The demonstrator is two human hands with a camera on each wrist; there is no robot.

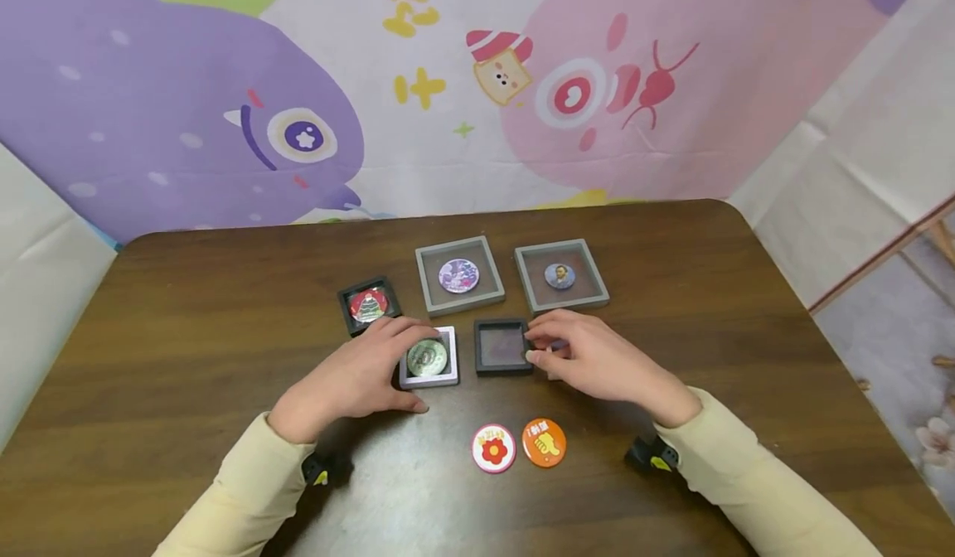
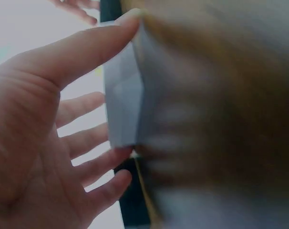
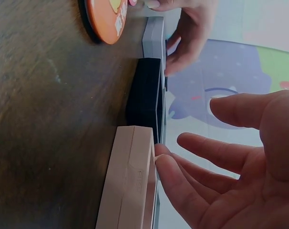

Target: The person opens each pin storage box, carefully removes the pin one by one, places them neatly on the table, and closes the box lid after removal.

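Observation:
My left hand (image 1: 354, 376) spans a silver-white square display frame (image 1: 429, 380) with a green round badge (image 1: 428, 358) inside. Its fingers reach along the back and left sides, while the thumb lies just in front of the near edge. Beside it stands a black frame (image 1: 504, 370) with no badge in its window. My right hand (image 1: 604, 360) is at that frame's right side, thumb and fingers apart and loosely bent. In the right wrist view, its fingertips are right at the edge of a pale pink frame (image 3: 123, 179), which the hand covers in the head view.
Farther back are two grey frames, one with a purple badge (image 1: 458, 276), one with a portrait badge (image 1: 559, 276). A black frame with a red badge (image 1: 369, 305) sits behind my left hand. Nearer lie a flower badge (image 1: 493, 448) and an orange thumb badge (image 1: 544, 443).

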